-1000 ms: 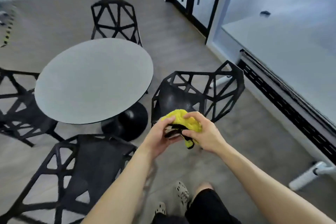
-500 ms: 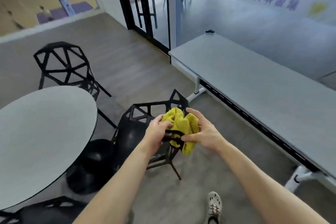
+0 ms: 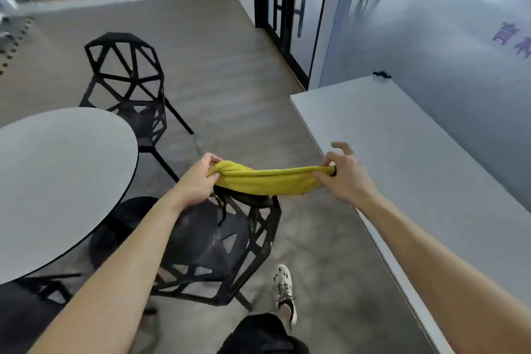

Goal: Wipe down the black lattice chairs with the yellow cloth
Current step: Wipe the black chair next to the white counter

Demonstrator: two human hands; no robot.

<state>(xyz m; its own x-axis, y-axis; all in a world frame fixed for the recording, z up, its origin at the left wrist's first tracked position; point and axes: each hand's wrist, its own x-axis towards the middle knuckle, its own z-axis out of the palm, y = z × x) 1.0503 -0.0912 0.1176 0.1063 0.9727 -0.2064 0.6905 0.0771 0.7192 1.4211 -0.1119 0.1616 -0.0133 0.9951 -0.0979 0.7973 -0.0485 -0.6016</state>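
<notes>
Chair point(image 3: 218, 247) top (partly) behind taut yellow cloth point(image 3: 267, 181)

floor point(image 3: 224, 66): grey wood-look | round grey table point(image 3: 57, 181) left | long white table point(image 3: 416, 167) right | frosted glass wall point(image 3: 431, 37)

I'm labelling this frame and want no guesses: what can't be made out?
Head view:
Backrest top of the near chair: partly behind the yellow cloth.
Lower-left chair: mostly hidden by the round table and left arm.
Long table: cut off by the right edge.
Small black item on it: too small.
</notes>
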